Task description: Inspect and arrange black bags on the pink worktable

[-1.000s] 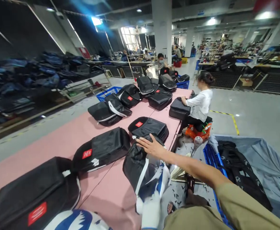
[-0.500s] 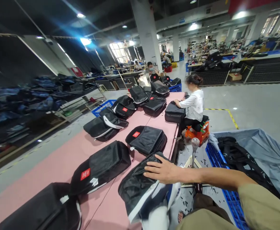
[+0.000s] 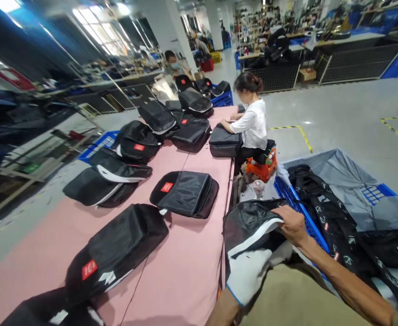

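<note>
Far left: dim shelving [image 3: 32,149] stacked with dark bundles, too blurred to name; a blue crate [image 3: 99,144] on the floor beside the table's far side.

On the pink table [image 3: 185,267], several black bags lying flat: at the bottom left edge, a bag corner [image 3: 42,312] cut off by the frame; just beyond, a long black bag with a red label [image 3: 117,249]; further back, a bag with a white stripe [image 3: 107,181]; toward the middle, a flat bag with a red patch [image 3: 185,192]; at the far end, a cluster of more black bags [image 3: 172,122], piled touching one another.

Past the table's near right edge, off the pink surface and over the lap: a black bag with a white band [image 3: 249,226], crumpled and partly folded. Left hand [image 3: 249,274] in a white glove, under the bag's lower part; fingers hidden by the fabric, so closed or open cannot be told. Right hand [image 3: 292,224] bare, on the bag's upper right edge, fingers curled round the rim and gripping it; forearm stretching away to the lower right corner.

Further back at the table's right side: a seated person in a white top [image 3: 253,127] on an orange stool [image 3: 262,167], hands on a black bag [image 3: 224,142] at the table's edge.

Right: a blue crate rim [image 3: 301,213] just beside the bare hand; a heap of black straps [image 3: 335,217] lying on grey sheeting [image 3: 342,170]; beyond, grey floor with yellow tape lines [image 3: 304,138].
</note>
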A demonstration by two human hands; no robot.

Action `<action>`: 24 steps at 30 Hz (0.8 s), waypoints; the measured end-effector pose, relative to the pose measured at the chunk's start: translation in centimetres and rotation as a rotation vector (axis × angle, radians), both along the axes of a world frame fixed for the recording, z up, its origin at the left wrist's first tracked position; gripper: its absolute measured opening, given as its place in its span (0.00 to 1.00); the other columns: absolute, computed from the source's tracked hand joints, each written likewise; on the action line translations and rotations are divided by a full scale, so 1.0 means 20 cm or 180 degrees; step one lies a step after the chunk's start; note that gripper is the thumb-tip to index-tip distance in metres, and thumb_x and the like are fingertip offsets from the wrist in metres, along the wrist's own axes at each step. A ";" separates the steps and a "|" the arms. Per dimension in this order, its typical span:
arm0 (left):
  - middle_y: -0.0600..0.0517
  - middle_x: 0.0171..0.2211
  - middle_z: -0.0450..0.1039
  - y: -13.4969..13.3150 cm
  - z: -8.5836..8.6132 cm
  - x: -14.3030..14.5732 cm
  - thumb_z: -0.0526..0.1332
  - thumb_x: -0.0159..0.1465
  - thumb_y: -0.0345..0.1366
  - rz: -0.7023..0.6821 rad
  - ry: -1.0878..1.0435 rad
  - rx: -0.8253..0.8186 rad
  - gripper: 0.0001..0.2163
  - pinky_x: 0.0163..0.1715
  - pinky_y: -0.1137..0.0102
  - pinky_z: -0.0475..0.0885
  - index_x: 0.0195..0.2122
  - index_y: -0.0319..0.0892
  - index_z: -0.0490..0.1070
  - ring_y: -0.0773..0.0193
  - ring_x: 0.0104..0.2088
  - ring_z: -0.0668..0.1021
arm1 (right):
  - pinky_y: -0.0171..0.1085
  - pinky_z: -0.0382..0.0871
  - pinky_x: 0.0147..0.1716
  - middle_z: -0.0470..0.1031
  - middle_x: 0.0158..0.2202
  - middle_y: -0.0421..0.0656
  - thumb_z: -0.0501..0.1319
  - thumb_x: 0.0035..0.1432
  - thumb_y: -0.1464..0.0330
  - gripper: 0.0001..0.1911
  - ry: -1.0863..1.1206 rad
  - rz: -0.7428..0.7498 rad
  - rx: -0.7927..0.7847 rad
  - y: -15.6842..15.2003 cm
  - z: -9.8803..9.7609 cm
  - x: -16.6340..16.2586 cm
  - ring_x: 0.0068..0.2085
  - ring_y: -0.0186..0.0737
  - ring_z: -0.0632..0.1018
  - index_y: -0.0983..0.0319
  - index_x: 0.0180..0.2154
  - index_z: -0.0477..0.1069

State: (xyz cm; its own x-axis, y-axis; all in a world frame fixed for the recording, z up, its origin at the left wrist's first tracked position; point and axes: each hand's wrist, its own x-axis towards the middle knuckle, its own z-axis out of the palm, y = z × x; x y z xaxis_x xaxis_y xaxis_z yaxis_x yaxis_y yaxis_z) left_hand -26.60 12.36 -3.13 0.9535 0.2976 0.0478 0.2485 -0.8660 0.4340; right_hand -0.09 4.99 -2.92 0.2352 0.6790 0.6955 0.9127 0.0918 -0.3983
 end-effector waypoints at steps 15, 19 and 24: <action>0.40 0.63 0.84 0.86 -0.25 0.93 0.64 0.72 0.39 0.1099 -0.2069 -0.0026 0.28 0.58 0.58 0.88 0.74 0.48 0.75 0.44 0.59 0.88 | 0.38 0.59 0.29 0.73 0.27 0.37 0.59 0.76 0.65 0.14 0.0713 -0.0269 -0.0827 0.34 -0.22 0.70 0.27 0.37 0.74 0.57 0.33 0.73; 0.46 0.51 0.90 1.09 -0.18 1.03 0.65 0.68 0.41 0.1101 -0.1651 -0.1277 0.22 0.51 0.64 0.88 0.62 0.51 0.87 0.47 0.49 0.91 | 0.36 0.53 0.31 0.60 0.23 0.34 0.66 0.63 0.63 0.16 0.1943 0.0440 -0.2031 0.67 -0.23 0.92 0.28 0.34 0.64 0.59 0.26 0.64; 0.47 0.46 0.89 1.35 -0.16 1.18 0.72 0.66 0.52 0.2043 -0.0586 -0.3052 0.14 0.50 0.57 0.88 0.46 0.52 0.90 0.46 0.50 0.89 | 0.35 0.54 0.30 0.61 0.27 0.36 0.71 0.47 0.55 0.20 0.3665 0.1046 -0.2639 1.12 -0.29 1.08 0.32 0.36 0.63 0.58 0.26 0.64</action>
State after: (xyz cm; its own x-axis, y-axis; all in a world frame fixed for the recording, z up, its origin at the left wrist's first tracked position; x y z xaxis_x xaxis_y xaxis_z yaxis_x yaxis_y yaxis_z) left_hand -2.92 39.32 -6.28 0.6169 0.7116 -0.3363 0.3868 0.0980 0.9169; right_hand 21.44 27.47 -8.75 0.1386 0.9156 -0.3774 0.0416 -0.3861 -0.9215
